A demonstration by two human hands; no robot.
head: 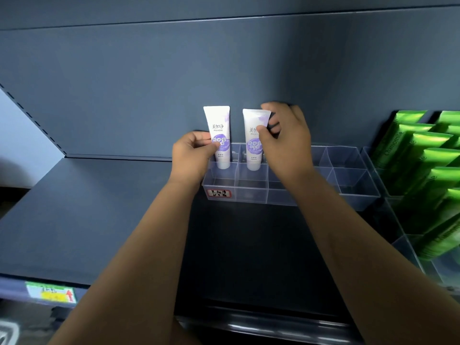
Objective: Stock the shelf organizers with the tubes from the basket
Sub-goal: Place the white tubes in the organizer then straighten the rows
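Holding one tube per hand, both at the clear organizer (348,175) on the dark shelf (99,207).

- left hand (193,155): fingers curled, pinches the left tube (219,120) at mid-body from its left edge, thumb on the front over the purple print.
- right hand (286,138): fingers curled, grips the right tube (254,150) along its right edge. Thumb is on the front near the logo and the fingers wrap behind the upper part.
- Both tubes are white with purple graphics, upright, cap down and crimp end up. Their lower ends are inside the organizer.
- The left tube sits in the leftmost column and the right tube in the column next to it. Both are toward the rear of the grid, exact row cannot tell through the clear walls.
- The tubes stand side by side, apart and not touching, in front of the grey back panel (174,70).
- Each hand is on the outer side of its tube, with the gap between the tubes free. The right forearm crosses over the middle of the organizer.
- The other visible compartments hold nothing.
- A handwritten label (219,193) is on the organizer's front left corner.
- Green tubes (428,158) are packed in rows in a holder just beside the organizer on the right.
- A price tag (52,292) sits on the shelf's front edge, lower left.
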